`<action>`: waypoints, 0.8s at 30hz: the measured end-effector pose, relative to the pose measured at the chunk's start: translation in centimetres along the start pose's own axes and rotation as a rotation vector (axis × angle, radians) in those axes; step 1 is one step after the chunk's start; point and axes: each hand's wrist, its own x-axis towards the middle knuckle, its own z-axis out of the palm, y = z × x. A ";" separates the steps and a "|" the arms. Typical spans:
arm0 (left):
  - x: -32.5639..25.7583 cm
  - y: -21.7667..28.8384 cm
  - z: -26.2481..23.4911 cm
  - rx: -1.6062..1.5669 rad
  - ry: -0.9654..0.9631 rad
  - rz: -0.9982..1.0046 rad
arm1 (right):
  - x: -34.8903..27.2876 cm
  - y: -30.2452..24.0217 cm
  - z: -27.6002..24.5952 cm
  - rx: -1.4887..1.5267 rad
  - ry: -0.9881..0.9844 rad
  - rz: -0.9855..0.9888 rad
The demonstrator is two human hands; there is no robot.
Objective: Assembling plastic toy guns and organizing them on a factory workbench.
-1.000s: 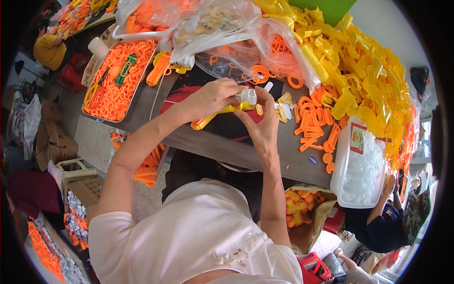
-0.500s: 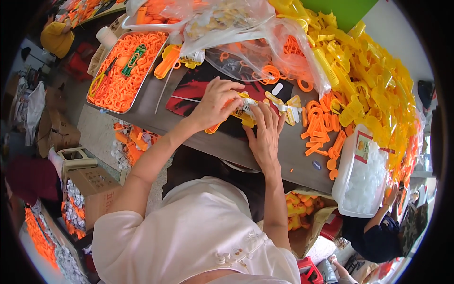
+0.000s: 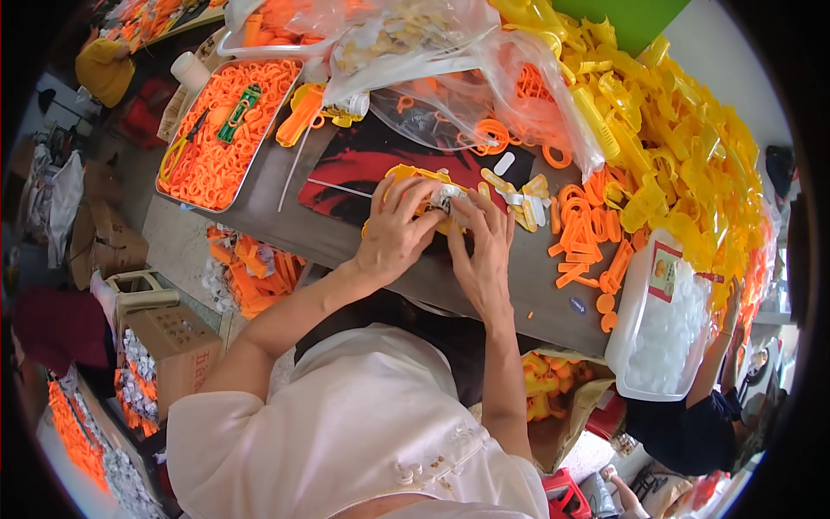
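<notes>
While both our hands meet over the table [image 3: 545,303], they hold one yellow toy part [image 3: 401,171] between them, above a black and red mat [image 3: 341,173]. Our left arm [image 3: 316,303] bends at the elbow and slants far and to the right. Our left hand [image 3: 396,235] has its back up, with bent fingers gripping the left side of the yellow toy part. Our right arm [image 3: 500,372] goes almost straight away from us and leans a little left. Our right hand [image 3: 482,249] pinches the right end, fingers on the far side and thumb on the near side. Between the hands we see a clear, shiny bit [image 3: 447,192], but our fingers hide some of it. Just right of the mat lie orange pieces [image 3: 581,227]. Farther right we see a white box [image 3: 628,322] and a big yellow heap [image 3: 683,164]. Far to the left is a tray [image 3: 270,132] full of orange rings [image 3: 226,156].
</notes>
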 end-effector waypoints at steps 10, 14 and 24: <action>0.9 -1.6 -1.1 -0.127 0.011 0.017 | 0.6 -0.6 3.8 0.123 0.231 0.072; 1.5 -1.7 -1.0 -0.061 -0.044 0.120 | 0.5 -0.6 4.1 0.137 0.230 0.047; 0.1 -1.0 -2.0 -0.045 -0.221 0.070 | 2.5 -1.2 1.3 0.114 0.322 -0.028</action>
